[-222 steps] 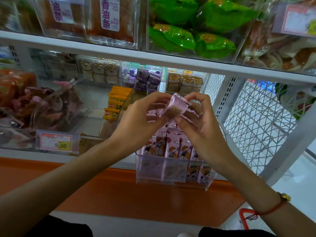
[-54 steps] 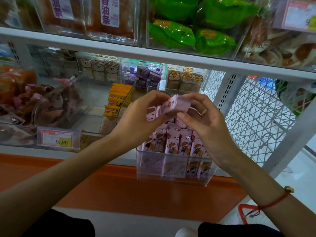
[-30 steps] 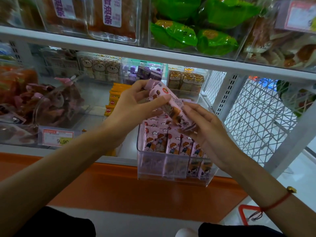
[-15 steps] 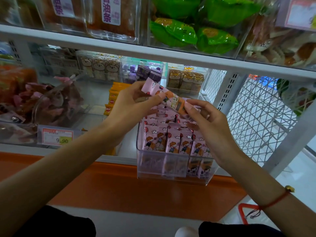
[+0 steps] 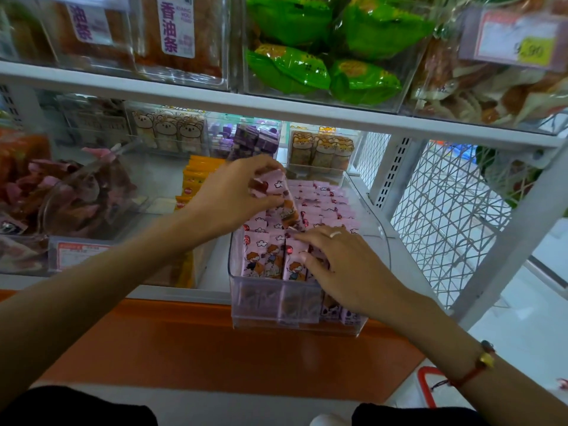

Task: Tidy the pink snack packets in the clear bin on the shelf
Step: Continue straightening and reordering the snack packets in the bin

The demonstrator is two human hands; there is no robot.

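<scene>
A clear bin (image 5: 261,315) juts out over the shelf's front edge, packed with upright rows of pink snack packets (image 5: 319,201) printed with cartoon children. My left hand (image 5: 230,195) pinches the top of one pink packet (image 5: 284,201), whose lower end dips among the rows behind the front one. My right hand (image 5: 341,262) lies flat with spread fingers on the front packets at the bin's right side, holding nothing. A ring sits on one finger.
A white shelf board (image 5: 276,109) runs close above the bin. Orange packets (image 5: 196,176) and a scoop bin of dark sweets (image 5: 76,192) are to the left. Bear-print boxes (image 5: 322,149) stand behind. A white wire mesh panel (image 5: 445,216) closes the right side.
The packet held up in both hands has come down into the bin in my left hand. My right hand has let go of it and dropped flat onto the front rows.
</scene>
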